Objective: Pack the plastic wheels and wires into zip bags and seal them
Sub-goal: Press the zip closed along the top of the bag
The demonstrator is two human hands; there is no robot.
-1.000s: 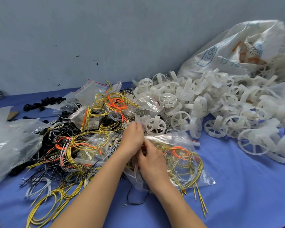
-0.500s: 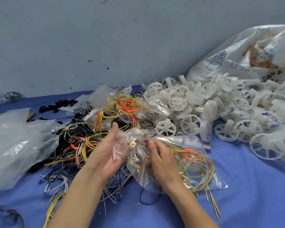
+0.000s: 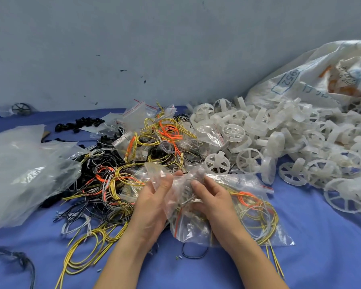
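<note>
Here the left hand point(image 3: 154, 201) and right hand point(image 3: 214, 197) both pinch a small crumpled clear zip bag point(image 3: 182, 184) between them, just before the heap of white plastic wheels point(image 3: 279, 138); loose yellow, orange and black wires point(image 3: 117, 178) lie left of that heap, nearest the left hand.

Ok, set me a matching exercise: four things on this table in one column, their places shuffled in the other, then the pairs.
Things:
1 wheel pile
2 small zip bag
3 printed sack
4 large clear bag

Places:
a far left of the table
b between left grip and right grip
c far right, by the wall
d just right of the wire heap

Pairs: 1-d, 2-b, 3-c, 4-a
</note>
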